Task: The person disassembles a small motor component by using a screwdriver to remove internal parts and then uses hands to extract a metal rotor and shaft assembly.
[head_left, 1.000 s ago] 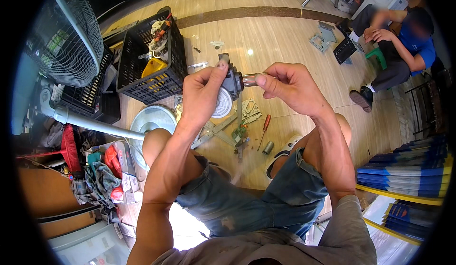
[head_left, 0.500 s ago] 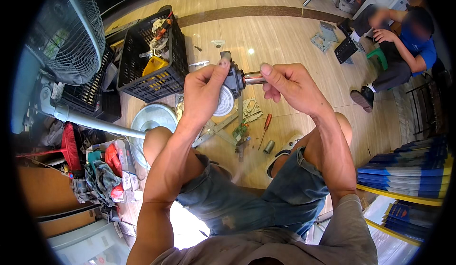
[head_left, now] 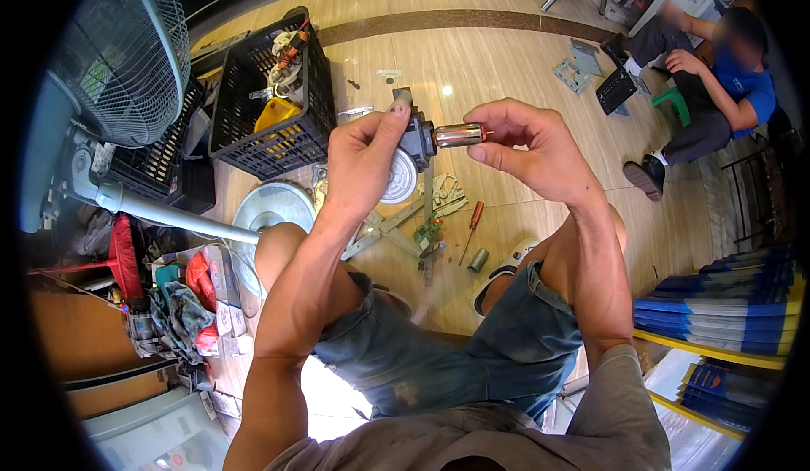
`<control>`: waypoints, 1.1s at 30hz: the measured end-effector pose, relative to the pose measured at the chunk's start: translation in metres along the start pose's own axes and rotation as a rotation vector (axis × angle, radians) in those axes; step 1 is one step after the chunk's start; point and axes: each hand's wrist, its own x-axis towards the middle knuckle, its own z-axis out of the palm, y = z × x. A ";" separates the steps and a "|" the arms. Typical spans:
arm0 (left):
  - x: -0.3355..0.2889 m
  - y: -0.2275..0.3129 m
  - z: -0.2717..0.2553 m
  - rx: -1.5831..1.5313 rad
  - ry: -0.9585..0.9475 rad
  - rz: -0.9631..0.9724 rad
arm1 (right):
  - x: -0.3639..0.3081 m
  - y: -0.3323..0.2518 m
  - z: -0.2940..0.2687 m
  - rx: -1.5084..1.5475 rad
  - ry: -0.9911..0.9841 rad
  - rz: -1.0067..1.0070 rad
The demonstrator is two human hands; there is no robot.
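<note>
Head view, metal cylinder (head_left: 456,136), end at right grip (head_left: 544,154)

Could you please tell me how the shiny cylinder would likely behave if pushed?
The shiny cylinder looks metallic, so it is probably stiff and fairly heavy for its size. Its smooth, reflective surface may feel slippery. Its round sides suggest it could roll if it were loose on the floor.

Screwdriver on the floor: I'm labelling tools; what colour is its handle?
The screwdriver handle is red, in the head view.
</note>
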 end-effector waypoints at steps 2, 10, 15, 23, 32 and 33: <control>0.001 0.000 0.000 0.015 -0.006 0.003 | -0.001 0.001 -0.001 0.005 0.015 0.048; -0.002 0.000 0.002 -0.081 0.020 -0.012 | -0.001 -0.004 0.002 0.020 0.021 0.027; -0.001 -0.001 0.001 -0.051 0.020 -0.021 | -0.001 -0.002 0.002 0.011 0.028 0.043; -0.002 0.001 0.003 -0.051 0.029 -0.022 | 0.000 -0.004 0.001 -0.102 0.030 0.084; -0.001 -0.003 0.000 -0.049 0.013 -0.028 | 0.002 -0.001 0.003 -0.126 0.010 0.107; -0.002 -0.003 0.000 -0.042 0.015 -0.028 | 0.003 0.001 0.003 -0.126 0.010 0.107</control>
